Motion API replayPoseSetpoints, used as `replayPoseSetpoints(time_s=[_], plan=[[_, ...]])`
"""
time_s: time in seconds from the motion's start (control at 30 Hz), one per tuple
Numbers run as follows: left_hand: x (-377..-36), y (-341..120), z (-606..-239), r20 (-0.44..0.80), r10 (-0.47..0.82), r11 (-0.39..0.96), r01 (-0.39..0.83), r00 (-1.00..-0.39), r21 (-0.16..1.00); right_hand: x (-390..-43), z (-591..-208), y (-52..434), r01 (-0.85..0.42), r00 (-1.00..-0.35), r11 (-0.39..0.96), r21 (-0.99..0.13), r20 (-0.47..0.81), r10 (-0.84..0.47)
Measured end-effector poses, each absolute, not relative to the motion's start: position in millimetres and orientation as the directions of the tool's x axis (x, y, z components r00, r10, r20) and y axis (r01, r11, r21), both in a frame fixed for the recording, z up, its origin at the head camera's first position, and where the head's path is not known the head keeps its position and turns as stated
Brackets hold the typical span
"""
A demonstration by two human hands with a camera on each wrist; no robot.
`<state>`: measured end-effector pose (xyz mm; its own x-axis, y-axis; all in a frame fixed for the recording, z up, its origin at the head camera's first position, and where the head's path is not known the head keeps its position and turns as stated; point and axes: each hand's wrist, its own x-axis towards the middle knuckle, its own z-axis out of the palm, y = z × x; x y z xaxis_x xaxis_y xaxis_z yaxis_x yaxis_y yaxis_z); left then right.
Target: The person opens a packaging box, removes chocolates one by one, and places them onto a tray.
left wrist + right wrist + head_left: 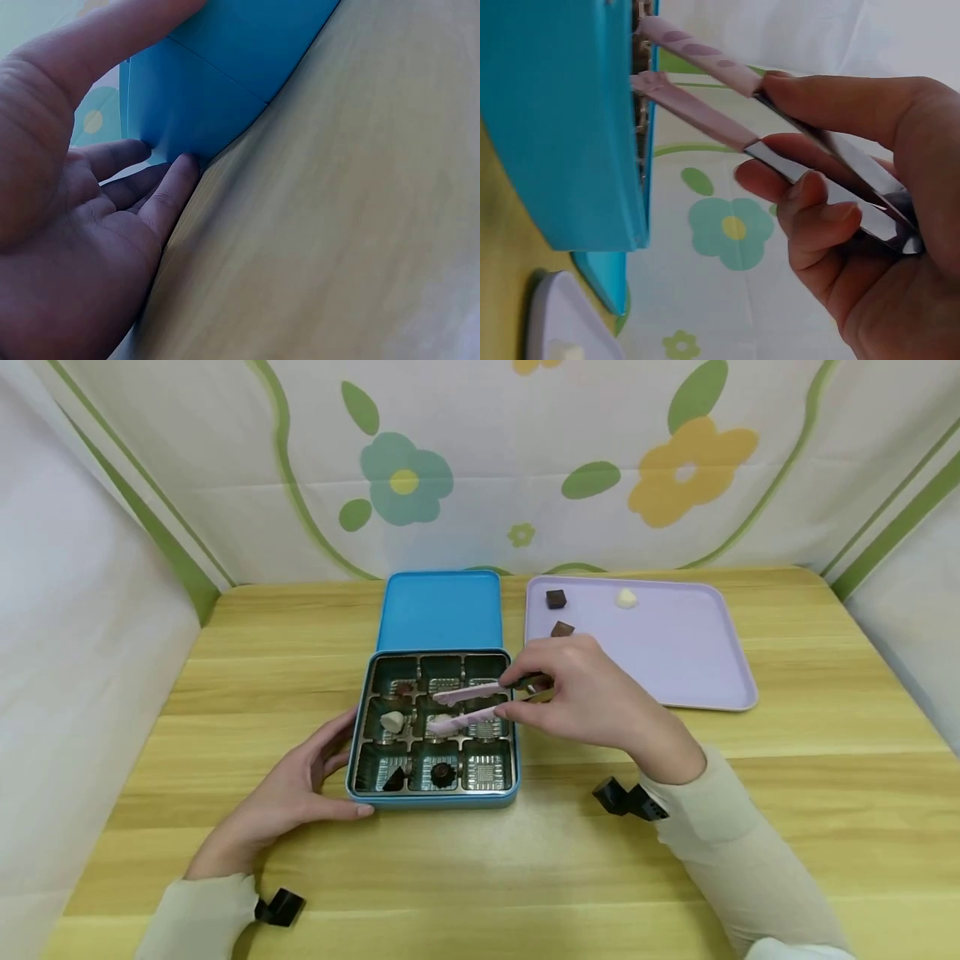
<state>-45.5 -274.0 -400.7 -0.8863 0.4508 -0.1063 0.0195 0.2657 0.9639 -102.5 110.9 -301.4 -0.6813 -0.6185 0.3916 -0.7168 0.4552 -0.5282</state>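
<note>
My right hand (581, 697) grips a pair of metal tongs (795, 161) with lilac tips, thumb on one arm and fingers on the other. The tongs' arms stand apart over the middle compartment of a blue tin (435, 802), with a pale piece partly hidden beneath them. The tin has a divided insert. A white chocolate (392, 721) lies in its middle-left compartment, a brown chocolate (405, 689) behind it, and a dark pointed chocolate (394, 779) and a dark round chocolate (443, 774) in front. My left hand (296, 793) touches the tin's left side, fingers extended, thumb by its front corner.
A blue lid (440, 610) lies behind the tin. To the right, a lilac tray (667, 652) bears a dark cube (556, 599), a brown piece (562, 628) and a white piece (626, 599). A flower-printed curtain (480, 468) hangs behind the wooden table (300, 635).
</note>
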Motion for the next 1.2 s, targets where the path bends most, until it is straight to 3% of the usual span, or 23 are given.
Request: replayPoseSetpoints(time_s=[0.37, 0.57, 1.03, 1.2], plan=[[-45.7, -270.3, -402.4, -0.107, 0.448, 0.254, 0.012, -0.888, 0.967, -110.3, -279.6, 83.7, -0.724, -0.665, 0.553, -0.412, 0.209, -0.717], [-45.7, -269.8, -401.4, -0.112, 0.452, 0.262, 0.012, -0.885, 0.965, -113.7, -280.4, 77.2, -0.695, -0.686, 0.586, -0.417, 0.138, -0.715], [-45.9, -273.6, -401.1, -0.104, 0.451, 0.262, 0.020, -0.887, 0.965, -119.0, -286.1, 68.8, -0.663, -0.700, 0.600, -0.447, 0.087, -0.709], [-46.2, -272.7, -401.3, -0.112, 0.452, 0.262, 0.012, -0.885, 0.965, -118.8, -296.0, 77.6, -0.650, -0.713, 0.563, -0.511, 0.151, -0.685]])
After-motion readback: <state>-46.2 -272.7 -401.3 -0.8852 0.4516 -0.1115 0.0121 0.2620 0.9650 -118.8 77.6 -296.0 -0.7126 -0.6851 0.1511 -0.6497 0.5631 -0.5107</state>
